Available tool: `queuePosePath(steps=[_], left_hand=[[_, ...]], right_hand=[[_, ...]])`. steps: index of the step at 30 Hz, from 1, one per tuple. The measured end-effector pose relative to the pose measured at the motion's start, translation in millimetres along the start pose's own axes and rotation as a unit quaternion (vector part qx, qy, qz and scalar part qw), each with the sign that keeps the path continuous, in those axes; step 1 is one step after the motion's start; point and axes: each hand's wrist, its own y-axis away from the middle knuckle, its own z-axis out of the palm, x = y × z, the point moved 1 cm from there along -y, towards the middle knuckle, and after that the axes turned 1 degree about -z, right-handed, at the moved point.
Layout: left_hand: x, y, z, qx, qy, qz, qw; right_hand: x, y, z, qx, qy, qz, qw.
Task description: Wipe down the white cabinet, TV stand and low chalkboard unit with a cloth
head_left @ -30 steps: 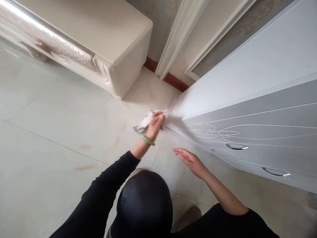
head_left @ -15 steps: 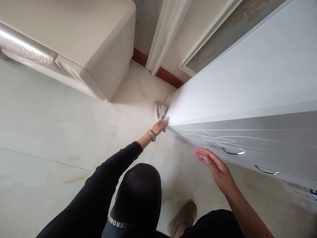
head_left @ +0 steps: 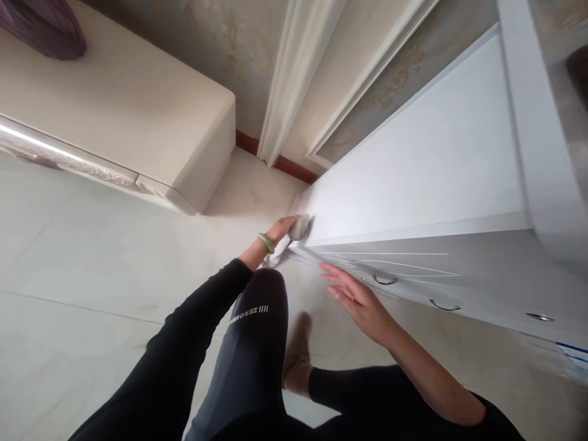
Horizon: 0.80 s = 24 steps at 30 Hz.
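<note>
My left hand [head_left: 282,229], with a green bangle at its wrist, is closed on a pale greyish cloth [head_left: 300,227]. It presses the cloth to the near left corner of a white cabinet [head_left: 413,171], and a loose part of the cloth hangs below the hand. My right hand [head_left: 361,304] is open, fingers stretched towards the cabinet's grey front [head_left: 413,260], with nothing held. Whether its fingertips touch the front's edge I cannot tell.
Metal handles [head_left: 384,280] stick out from the grey front. A cream low cabinet [head_left: 151,110] stands at the upper left with a dark purple item [head_left: 43,24] on top. White door trim [head_left: 294,73] runs up the wall behind. My knee [head_left: 257,312] is bent close below my left hand.
My left hand has shifted slightly left with the cloth, now bunched on the cabinet's corner. My right hand has moved left along the front. The view has tilted, showing more of both cabinets.
</note>
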Motion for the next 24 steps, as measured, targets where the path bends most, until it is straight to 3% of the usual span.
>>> queuePosePath(steps=[4,9,11,14,16,18,20,22,24], left_hand=[[37,50,-32.5,0.025,0.108,-0.046,0.993],[98,93,-59.5,-0.073,0.225,-0.067,0.969],[109,97,-72.3,-0.011,0.242,-0.066,0.968],[104,100,-93.9,0.154,0.283,-0.055,0.945],[91,108,-103.2,0.230,0.272,-0.053,0.933],[77,117,-104.9,0.252,0.213,-0.054,0.942],[67,125,-100.9,0.228,0.125,-0.049,0.964],[66,127,-96.4,0.206,0.020,-0.034,0.978],[74,126,-95.5,0.229,-0.098,-0.024,0.968]], right_hand=[[3,-33,28,0.014,-0.026,-0.056,0.998],[-17,-90,68,0.128,-0.067,-0.152,0.978],[-31,-106,79,0.120,-0.092,-0.162,0.975],[-42,-130,91,0.071,-0.180,-0.141,0.971],[-42,-150,99,0.059,-0.278,-0.093,0.954],[-41,-173,109,0.058,-0.367,-0.027,0.928],[-42,-192,119,0.057,-0.428,0.016,0.902],[-47,-205,125,0.046,-0.477,0.027,0.877],[-54,-213,128,0.034,-0.516,0.028,0.856]])
